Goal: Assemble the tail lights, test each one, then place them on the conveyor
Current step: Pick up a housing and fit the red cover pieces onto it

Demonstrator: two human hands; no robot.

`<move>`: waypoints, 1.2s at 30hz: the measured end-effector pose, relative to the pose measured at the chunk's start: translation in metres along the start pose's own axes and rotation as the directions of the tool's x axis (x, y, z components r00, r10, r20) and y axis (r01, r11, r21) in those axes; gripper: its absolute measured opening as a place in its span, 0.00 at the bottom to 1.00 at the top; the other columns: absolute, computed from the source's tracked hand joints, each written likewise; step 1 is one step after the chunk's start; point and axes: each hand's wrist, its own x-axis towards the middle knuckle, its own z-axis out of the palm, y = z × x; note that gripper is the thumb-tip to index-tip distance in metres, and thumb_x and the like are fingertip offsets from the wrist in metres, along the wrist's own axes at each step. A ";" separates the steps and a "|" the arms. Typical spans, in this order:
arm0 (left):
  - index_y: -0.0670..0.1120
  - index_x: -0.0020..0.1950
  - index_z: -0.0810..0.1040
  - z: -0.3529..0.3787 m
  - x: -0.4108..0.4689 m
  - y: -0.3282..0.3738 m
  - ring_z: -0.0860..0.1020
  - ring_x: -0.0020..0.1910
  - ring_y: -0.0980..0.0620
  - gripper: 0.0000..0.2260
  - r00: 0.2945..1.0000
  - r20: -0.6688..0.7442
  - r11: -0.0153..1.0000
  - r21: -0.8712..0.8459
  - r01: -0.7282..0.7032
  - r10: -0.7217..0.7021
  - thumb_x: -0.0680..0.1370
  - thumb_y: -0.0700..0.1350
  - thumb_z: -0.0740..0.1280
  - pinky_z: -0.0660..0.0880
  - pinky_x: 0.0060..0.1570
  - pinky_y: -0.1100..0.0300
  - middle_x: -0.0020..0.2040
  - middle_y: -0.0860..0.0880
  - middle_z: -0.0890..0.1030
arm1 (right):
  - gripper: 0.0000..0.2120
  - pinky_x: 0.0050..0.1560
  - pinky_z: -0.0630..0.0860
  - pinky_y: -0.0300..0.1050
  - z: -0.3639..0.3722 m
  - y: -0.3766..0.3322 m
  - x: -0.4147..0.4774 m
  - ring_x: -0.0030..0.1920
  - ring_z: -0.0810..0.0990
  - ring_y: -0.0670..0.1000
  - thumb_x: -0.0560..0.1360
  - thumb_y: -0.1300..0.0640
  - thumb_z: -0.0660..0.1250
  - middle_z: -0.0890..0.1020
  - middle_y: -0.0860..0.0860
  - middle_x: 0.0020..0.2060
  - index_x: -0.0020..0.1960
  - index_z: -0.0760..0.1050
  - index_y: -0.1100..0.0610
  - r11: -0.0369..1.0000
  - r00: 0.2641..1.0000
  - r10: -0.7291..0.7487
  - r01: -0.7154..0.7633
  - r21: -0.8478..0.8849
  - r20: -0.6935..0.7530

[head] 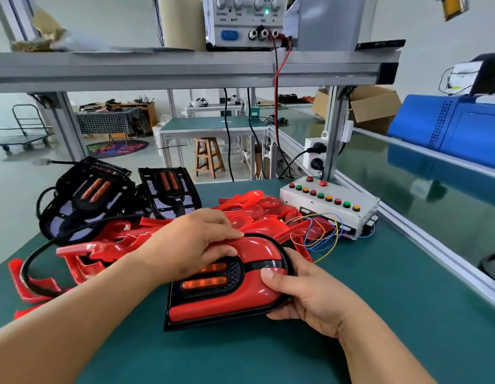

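Green-matted bench (379, 314) under an aluminium shelf frame, with the conveyor (407, 173) running along the far side of the right grip.

Head view. The tail light (240, 297), a red lens in a black housing, lies between the two grips, and its near corner appears to rest on the bench.
- The left grip (191, 245) is closed over the far edge, fingers curled across the lens rim and thumb pressing beside the amber strips.
- The right grip (304, 295) clamps the rounded end, thumb on top of the lens and fingers beneath the housing.
- Loose lenses (257, 212) are heaped just beyond the left grip and touch it.
- Bare housings (85, 200) stand further out on that side.
- The test box (329, 209) sits beyond the right grip, and its wires (321, 236) trail close to it.

Judgement: the lens is being pressed home, so assembly is in hand and neither testing nor placing is done.

Risks:
- Pressure falls on one edge and one end only. The lens could seat crooked or a clip could break, and whether the near edge has latched cannot be told.
- The thumb bears on glossy plastic. A slip would mark it or tip the unit off its corner.
- The wires lie in the likely path to the box. A lift on that side could snag them.
- The left forearm crosses the heap and a black cable (33, 261). A sweep outward could drag parts off the bench.
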 end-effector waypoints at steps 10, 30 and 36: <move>0.54 0.64 0.78 -0.002 -0.002 0.002 0.76 0.52 0.55 0.17 0.996 -0.031 0.997 0.018 -0.081 0.082 0.77 0.54 0.63 0.76 0.54 0.56 0.53 0.56 0.75 | 0.30 0.40 0.81 0.48 -0.003 0.001 -0.001 0.47 0.84 0.51 0.64 0.52 0.76 0.83 0.50 0.54 0.63 0.70 0.43 0.999 0.999 -0.037 0.037 0.004 0.017; 0.64 0.53 0.78 0.029 -0.048 0.002 0.76 0.55 0.68 0.17 0.751 -0.035 0.452 -0.817 0.359 -0.659 0.70 0.65 0.57 0.72 0.57 0.65 0.52 0.63 0.81 | 0.33 0.56 0.77 0.68 0.016 0.009 0.020 0.49 0.84 0.60 0.55 0.26 0.74 0.85 0.57 0.48 0.50 0.81 0.47 0.928 0.818 -0.333 0.374 -0.007 -0.469; 0.53 0.52 0.74 0.048 -0.032 0.032 0.84 0.47 0.48 0.15 0.722 -0.116 0.284 -0.952 0.116 -0.682 0.74 0.60 0.59 0.82 0.41 0.55 0.48 0.49 0.84 | 0.32 0.59 0.76 0.66 0.019 0.010 0.023 0.54 0.83 0.60 0.56 0.27 0.75 0.85 0.54 0.51 0.52 0.81 0.47 0.899 0.794 -0.384 0.438 0.005 -0.471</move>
